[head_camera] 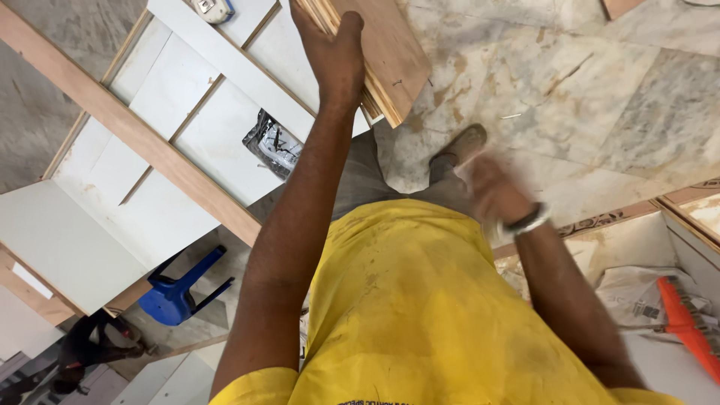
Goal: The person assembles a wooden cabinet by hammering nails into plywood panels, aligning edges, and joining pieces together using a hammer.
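My left hand is stretched out ahead of me, its fingers closed around the edge of a stack of thin brown plywood boards held above the floor. My right hand is blurred with motion near my waist, over my shoe. It wears a black and white wristband, and I cannot make out anything in it. My yellow shirt fills the lower middle of the view.
A white cabinet carcass with wooden edging lies on the left, with a clear bag of small hardware and a tape measure on it. A blue stool lies below it. An orange-handled tool is at the right, over a marble floor.
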